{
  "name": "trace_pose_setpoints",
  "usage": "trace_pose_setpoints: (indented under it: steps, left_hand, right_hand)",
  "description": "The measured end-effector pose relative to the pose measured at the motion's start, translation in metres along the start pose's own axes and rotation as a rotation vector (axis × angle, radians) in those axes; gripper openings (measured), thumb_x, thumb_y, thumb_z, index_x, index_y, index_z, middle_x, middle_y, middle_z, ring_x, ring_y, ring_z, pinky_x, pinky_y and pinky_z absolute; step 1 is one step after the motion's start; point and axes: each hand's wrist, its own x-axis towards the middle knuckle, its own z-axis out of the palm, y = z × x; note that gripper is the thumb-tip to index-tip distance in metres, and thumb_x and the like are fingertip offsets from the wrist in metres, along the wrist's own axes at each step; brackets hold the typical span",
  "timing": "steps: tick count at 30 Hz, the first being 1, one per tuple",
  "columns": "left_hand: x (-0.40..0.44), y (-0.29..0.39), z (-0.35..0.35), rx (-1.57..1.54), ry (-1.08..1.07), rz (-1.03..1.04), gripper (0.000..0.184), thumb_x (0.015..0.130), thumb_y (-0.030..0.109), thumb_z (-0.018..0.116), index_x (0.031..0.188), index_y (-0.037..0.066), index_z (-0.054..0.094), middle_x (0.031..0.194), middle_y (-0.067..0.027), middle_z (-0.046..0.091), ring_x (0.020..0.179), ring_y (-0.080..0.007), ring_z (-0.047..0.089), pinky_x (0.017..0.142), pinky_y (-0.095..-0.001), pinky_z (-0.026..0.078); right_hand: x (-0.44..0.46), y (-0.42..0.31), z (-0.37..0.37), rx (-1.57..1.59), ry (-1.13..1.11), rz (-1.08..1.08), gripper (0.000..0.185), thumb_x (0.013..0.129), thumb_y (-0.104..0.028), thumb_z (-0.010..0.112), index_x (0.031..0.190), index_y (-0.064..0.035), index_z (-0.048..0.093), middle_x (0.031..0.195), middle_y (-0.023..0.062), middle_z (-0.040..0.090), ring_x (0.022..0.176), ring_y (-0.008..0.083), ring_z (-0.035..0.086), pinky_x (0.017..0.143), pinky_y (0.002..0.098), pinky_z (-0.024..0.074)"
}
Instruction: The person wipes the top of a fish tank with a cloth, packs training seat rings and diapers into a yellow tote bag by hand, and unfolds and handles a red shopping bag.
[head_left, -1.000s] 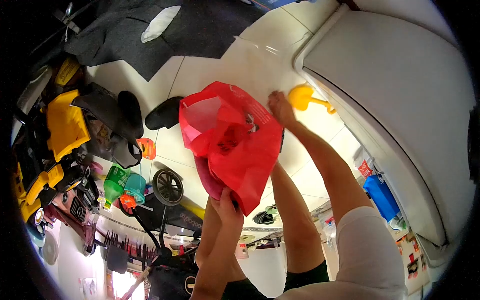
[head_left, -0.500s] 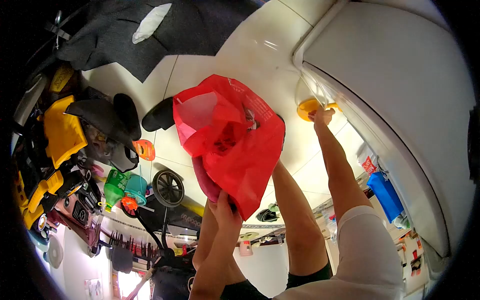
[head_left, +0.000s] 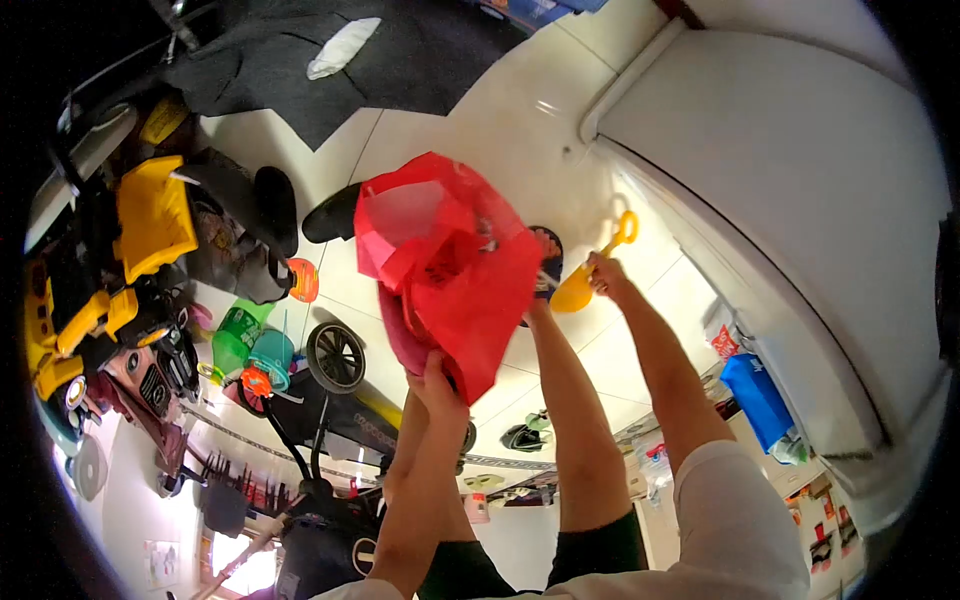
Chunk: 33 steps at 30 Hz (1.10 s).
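My left hand (head_left: 436, 384) is closed on the lower edge of a red bag (head_left: 470, 290), which hangs crumpled with its mouth spread open over the floor. A dark pink, rounded part (head_left: 398, 335) shows along the bag's left side by that hand; I cannot tell whether it belongs to the bag. Off to the right, my right hand (head_left: 604, 274) grips a yellow plastic toy shovel (head_left: 573, 291) near its blade. The shovel's looped handle points up toward the white cabinet-like body. What lies deep in the bag is hidden.
Toys crowd the left: a yellow toy truck bed (head_left: 155, 220), a green bottle (head_left: 238, 333), a teal cup (head_left: 270, 360) and a black wheel (head_left: 336, 357). A large white appliance or cabinet (head_left: 780, 170) stands right. Black cloth (head_left: 420, 70) lies at the top; a blue bag (head_left: 757, 400) sits lower right.
My right hand has moved left toward the bag, bringing the yellow shovel away from the white body's edge. The red bag has shifted slightly up in view, still in my left hand.
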Motion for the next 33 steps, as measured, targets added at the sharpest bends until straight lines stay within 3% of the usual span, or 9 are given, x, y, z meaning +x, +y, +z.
trace_pose_setpoints:
  steps: [5, 6, 10, 13, 17, 20, 24, 28, 33]
  left_hand:
    - [-0.025, 0.002, -0.042, -0.019, 0.016, 0.212, 0.063, 0.073, -0.001, 0.060, 0.132, 0.002, 0.038, 0.123, -0.0136, 0.051, 0.106, -0.0246, 0.054, 0.091, -0.0347, 0.046]
    - [-0.028, 0.003, -0.056, -0.028, 0.014, 0.257, 0.063, 0.073, -0.002, 0.060, 0.132, 0.002, 0.038, 0.122, -0.0133, 0.052, 0.105, -0.0245, 0.054, 0.091, -0.0344, 0.046]
    - [-0.102, 0.066, -0.053, -0.056, 0.058, 0.197, 0.057, 0.074, -0.004, 0.057, 0.129, 0.002, 0.043, 0.121, -0.0115, 0.052, 0.103, -0.0256, 0.056, 0.089, -0.0352, 0.048]
    - [-0.138, 0.099, -0.055, -0.112, 0.027, 0.198, 0.057, 0.073, -0.004, 0.058, 0.127, 0.002, 0.043, 0.116, -0.0102, 0.054, 0.099, -0.0231, 0.056, 0.085, -0.0320, 0.048]
    - [-0.169, 0.135, -0.072, -0.130, 0.007, 0.245, 0.057, 0.071, -0.002, 0.060, 0.125, 0.003, 0.045, 0.112, -0.0087, 0.055, 0.095, -0.0216, 0.057, 0.080, -0.0308, 0.049]
    - [-0.194, 0.164, -0.097, -0.131, 0.013, 0.217, 0.055, 0.070, -0.002, 0.062, 0.123, 0.004, 0.047, 0.108, -0.0072, 0.056, 0.093, -0.0207, 0.057, 0.077, -0.0309, 0.049]
    - [-0.212, 0.185, -0.140, -0.231, 0.113, 0.212, 0.052, 0.069, -0.001, 0.063, 0.118, 0.004, 0.050, 0.103, -0.0068, 0.059, 0.087, -0.0215, 0.060, 0.076, -0.0335, 0.050]
    - [-0.198, 0.163, -0.212, -0.276, 0.266, 0.174, 0.046, 0.073, -0.001, 0.060, 0.118, 0.003, 0.051, 0.107, -0.0089, 0.059, 0.093, -0.0257, 0.061, 0.079, -0.0387, 0.052]
    - [-0.198, 0.134, -0.270, -0.383, 0.383, 0.031, 0.048, 0.078, 0.003, 0.058, 0.124, 0.002, 0.047, 0.114, -0.0140, 0.058, 0.101, -0.0315, 0.061, 0.085, -0.0459, 0.053]
  right_hand:
    - [-0.131, 0.028, 0.036, -0.103, -0.100, -0.047, 0.028, 0.086, -0.031, 0.058, 0.068, -0.0107, 0.050, 0.049, 0.0009, 0.041, 0.036, 0.0136, 0.035, 0.034, 0.0263, 0.0268]
    - [-0.140, 0.040, 0.028, -0.060, -0.271, -0.085, 0.028, 0.086, -0.031, 0.059, 0.070, -0.0104, 0.051, 0.048, 0.0004, 0.040, 0.036, 0.0136, 0.033, 0.034, 0.0260, 0.0262]
    - [-0.231, 0.057, 0.032, -0.138, -0.291, -0.213, 0.026, 0.088, -0.029, 0.053, 0.075, -0.0070, 0.055, 0.070, 0.0066, 0.058, 0.062, 0.0155, 0.056, 0.058, 0.0282, 0.0462]
    - [-0.290, 0.060, 0.040, -0.006, -0.356, -0.205, 0.018, 0.089, -0.020, 0.047, 0.078, -0.0067, 0.050, 0.084, 0.0150, 0.065, 0.072, 0.0213, 0.060, 0.073, 0.0306, 0.0486]
    - [-0.361, 0.058, 0.063, 0.072, -0.359, -0.225, 0.012, 0.087, -0.012, 0.041, 0.080, -0.0049, 0.048, 0.083, 0.0199, 0.064, 0.075, 0.0256, 0.061, 0.077, 0.0342, 0.0499]
    - [-0.416, 0.055, 0.081, -0.030, -0.355, -0.444, 0.015, 0.092, -0.015, 0.042, 0.084, -0.0046, 0.049, 0.080, 0.0185, 0.063, 0.075, 0.0250, 0.061, 0.077, 0.0333, 0.0495]
    - [-0.507, 0.037, 0.133, -0.029, -0.368, -0.658, 0.032, 0.097, -0.036, 0.048, 0.091, -0.0045, 0.050, 0.086, 0.0122, 0.063, 0.082, 0.0196, 0.061, 0.077, 0.0316, 0.0482]
    - [-0.498, 0.012, 0.210, 0.131, -0.458, -0.769, 0.016, 0.093, -0.016, 0.058, 0.104, -0.0071, 0.049, 0.099, 0.0063, 0.061, 0.095, 0.0170, 0.060, 0.083, 0.0286, 0.0454]
    - [-0.453, -0.020, 0.338, 0.082, -0.785, -0.938, 0.016, 0.088, -0.003, 0.061, 0.098, -0.0097, 0.051, 0.100, 0.0035, 0.058, 0.111, 0.0187, 0.055, 0.096, 0.0316, 0.0386]
